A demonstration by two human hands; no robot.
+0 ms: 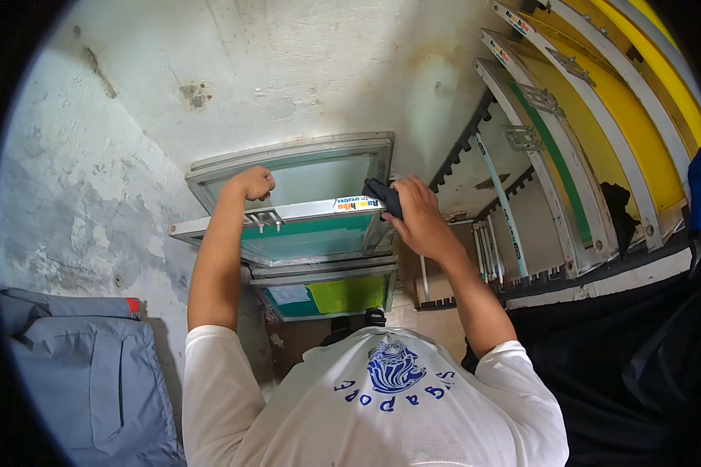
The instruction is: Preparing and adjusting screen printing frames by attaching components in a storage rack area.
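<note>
left hand (pixel 251 184) closed in a fist on the top rail of the front screen-printing frame (pixel 308 233), near its left corner, gripping the metal edge. right hand (pixel 417 215) at the same frame's top right corner, fingers wrapped around a black cloth (pixel 382 194) pressed against the corner of the rail; grip looks tight, fingers curled over the cloth. frame has aluminium rails and teal-green mesh, held tilted against a rough whitewashed wall (pixel 273 70). a second frame (pixel 319 163) with pale mesh stands just behind it, touching the wall. a third frame (pixel 327 294) with green and teal mesh sits below and in front, lower edge near the person's chest. to the right, a slotted rack (pixel 537 194) holds more frames, yellow mesh ones (pixel 639 132) leaning along its right side. grey garment (pixel 86 373) hangs at lower left.
</note>
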